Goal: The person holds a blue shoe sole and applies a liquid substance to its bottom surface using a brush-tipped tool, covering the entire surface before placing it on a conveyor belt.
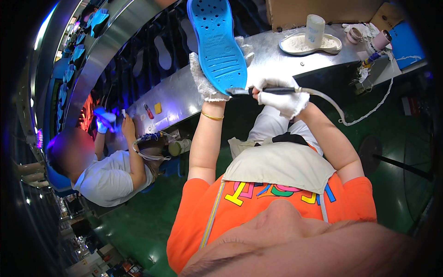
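My left hand (205,80), in a white knit glove, grips a blue shoe sole (221,52) from beneath, its fingers showing past both sides. Small holes dot the sole's far end, and raised lines cross its near half. My right hand (282,95), in a white glove with bare fingertips, holds a black-handled tool (277,90) with a flat metal tip (237,91). That tip lies at the sole's near end; whether it touches cannot be made out. A pale hose or cord (328,100) trails from the handle to the right.
A metal ledge (173,98) runs beneath the sole. It carries a pale shoe sole (294,45) with a translucent cup (315,31), rolls of tape (354,35), a yellow block (157,108) and a red-handled cutter (148,111). A co-worker (107,176) sits left, beside a conveyor bearing blue pieces.
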A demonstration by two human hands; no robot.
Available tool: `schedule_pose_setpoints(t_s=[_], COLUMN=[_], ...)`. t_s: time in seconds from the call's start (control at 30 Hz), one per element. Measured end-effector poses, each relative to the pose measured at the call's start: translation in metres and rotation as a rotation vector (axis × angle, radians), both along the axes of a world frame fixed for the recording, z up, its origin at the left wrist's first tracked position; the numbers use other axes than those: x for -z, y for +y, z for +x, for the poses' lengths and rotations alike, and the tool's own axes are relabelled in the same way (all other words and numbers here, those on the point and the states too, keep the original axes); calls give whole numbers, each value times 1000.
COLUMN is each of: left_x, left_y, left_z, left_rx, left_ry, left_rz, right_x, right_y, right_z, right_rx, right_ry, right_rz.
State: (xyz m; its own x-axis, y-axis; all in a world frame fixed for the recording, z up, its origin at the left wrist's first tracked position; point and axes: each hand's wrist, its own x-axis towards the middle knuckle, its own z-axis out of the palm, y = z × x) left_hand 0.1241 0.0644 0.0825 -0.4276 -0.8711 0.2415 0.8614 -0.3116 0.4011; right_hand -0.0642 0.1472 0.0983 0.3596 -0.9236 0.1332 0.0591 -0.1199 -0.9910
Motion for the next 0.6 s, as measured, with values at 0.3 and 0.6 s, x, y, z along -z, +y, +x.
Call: schedule_pose_setpoints(t_s=[0.3, 0.6], left_x=[4, -7], left_y=[-9, -17], left_z=[15, 20], left_rx=[90, 181], left_ry=[-49, -272], left_rz=[81, 199], right_x=[0, 4], right_y=[1, -24], right_z=[-4, 8], right_rx=[-6, -63], right_ry=[-204, 269], right_rz=[55, -535])
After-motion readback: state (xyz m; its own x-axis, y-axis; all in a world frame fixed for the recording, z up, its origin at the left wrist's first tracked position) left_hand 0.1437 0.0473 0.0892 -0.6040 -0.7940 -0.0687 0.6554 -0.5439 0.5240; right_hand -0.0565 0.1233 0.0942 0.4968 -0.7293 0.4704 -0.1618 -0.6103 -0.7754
